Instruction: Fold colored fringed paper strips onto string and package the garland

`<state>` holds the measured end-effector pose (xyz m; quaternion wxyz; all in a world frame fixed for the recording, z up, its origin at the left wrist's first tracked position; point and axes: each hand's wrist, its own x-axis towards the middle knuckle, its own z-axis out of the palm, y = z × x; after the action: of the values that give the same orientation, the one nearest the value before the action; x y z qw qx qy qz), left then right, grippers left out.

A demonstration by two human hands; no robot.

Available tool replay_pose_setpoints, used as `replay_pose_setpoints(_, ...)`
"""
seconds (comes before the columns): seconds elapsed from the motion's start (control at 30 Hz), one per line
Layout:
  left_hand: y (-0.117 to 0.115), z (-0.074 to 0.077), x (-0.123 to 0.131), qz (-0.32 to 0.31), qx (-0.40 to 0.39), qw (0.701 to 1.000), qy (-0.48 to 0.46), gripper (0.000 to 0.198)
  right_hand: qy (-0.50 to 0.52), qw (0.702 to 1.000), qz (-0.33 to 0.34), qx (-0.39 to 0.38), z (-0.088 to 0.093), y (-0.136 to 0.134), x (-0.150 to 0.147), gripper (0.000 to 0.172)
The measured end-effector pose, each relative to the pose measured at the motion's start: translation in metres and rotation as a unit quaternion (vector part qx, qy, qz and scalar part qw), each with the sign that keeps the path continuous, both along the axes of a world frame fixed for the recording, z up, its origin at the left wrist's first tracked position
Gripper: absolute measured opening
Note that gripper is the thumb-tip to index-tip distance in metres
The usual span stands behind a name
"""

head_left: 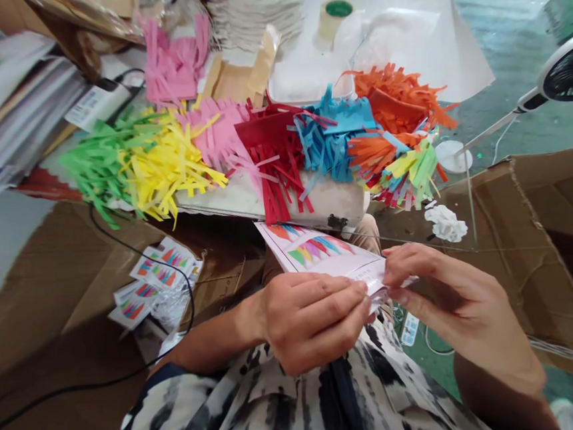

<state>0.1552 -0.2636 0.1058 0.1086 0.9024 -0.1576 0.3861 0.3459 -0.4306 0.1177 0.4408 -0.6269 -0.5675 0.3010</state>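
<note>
A flat printed packet (320,252) with pictures of coloured tassels lies tilted above my lap, its lower end bunched between my hands. My left hand (315,316) is closed around its near end, fingers folded over the front. On the other side, my right hand (460,307) pinches the packet's right corner between thumb and fingertips; clear plastic seems to show there. Beyond the packet, fringed tissue-paper bundles line the table edge: green (101,157), yellow (166,165), pink (213,131), dark red (275,149), blue (336,130) and orange (397,98).
Similar printed packets (157,283) lie in a cardboard box (32,291) at lower left, with a black cable (191,297) across it. A tape roll (334,17) and a stack of white paper (256,10) are at the back. A small fan (570,73) stands right, near crumpled tissue (446,222).
</note>
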Motion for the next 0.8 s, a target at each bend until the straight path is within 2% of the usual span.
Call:
replay_pose_setpoints(0.07, 0.000, 0.000, 0.000, -0.019, -0.014, 1.000, 0.004, 0.006, -0.023, 0.999, -0.033, -0.019, -0.004, 0.000, 0.000, 0.015)
replay_pose_setpoints(0.13, 0.001, 0.000, -0.002, -0.024, -0.054, 0.998, 0.022, 0.005, -0.065, 0.992, -0.110, -0.003, -0.008, -0.001, 0.001, 0.014)
replay_pose_setpoints(0.2, 0.003, -0.002, -0.002, 0.002, -0.118, 0.992, 0.038, 0.006, -0.118, 0.976, -0.181, 0.040, -0.009, -0.002, 0.003, 0.015)
replay_pose_setpoints(0.23, 0.004, -0.004, -0.002, 0.025, -0.153, 0.987, 0.038, 0.008, -0.145, 0.969, -0.192, 0.054, -0.008, -0.003, 0.004, 0.018)
replay_pose_setpoints(0.33, 0.008, -0.008, 0.003, 0.068, -0.259, 0.963, 0.036, 0.009, -0.223, 0.961, -0.149, 0.063, -0.001, 0.001, 0.006, 0.029)
replay_pose_setpoints(0.43, 0.016, -0.007, 0.013, 0.056, -0.368, 0.925, 0.077, 0.006, -0.236, 0.966, -0.076, 0.075, 0.003, 0.011, 0.005, 0.036)
replay_pose_setpoints(0.53, 0.027, -0.004, 0.025, 0.069, -0.495, 0.851, 0.162, 0.017, -0.151, 0.988, -0.036, 0.018, -0.001, 0.025, 0.009, 0.016)
replay_pose_setpoints(0.6, 0.037, -0.006, 0.033, 0.064, -0.589, 0.772, 0.228, 0.034, -0.094, 0.993, -0.058, -0.034, -0.009, 0.033, 0.016, 0.012)
replay_pose_setpoints(0.7, 0.049, -0.019, 0.043, 0.034, -0.704, 0.645, 0.295, 0.061, -0.071, 0.993, -0.070, -0.067, -0.022, 0.041, 0.027, 0.025)
replay_pose_setpoints(0.73, 0.052, -0.025, 0.046, 0.031, -0.725, 0.616, 0.305, 0.066, -0.087, 0.992, -0.060, -0.071, -0.026, 0.043, 0.029, 0.033)
replay_pose_setpoints(0.8, 0.056, -0.036, 0.051, 0.035, -0.747, 0.587, 0.310, 0.070, -0.142, 0.986, -0.039, -0.073, -0.031, 0.046, 0.032, 0.049)
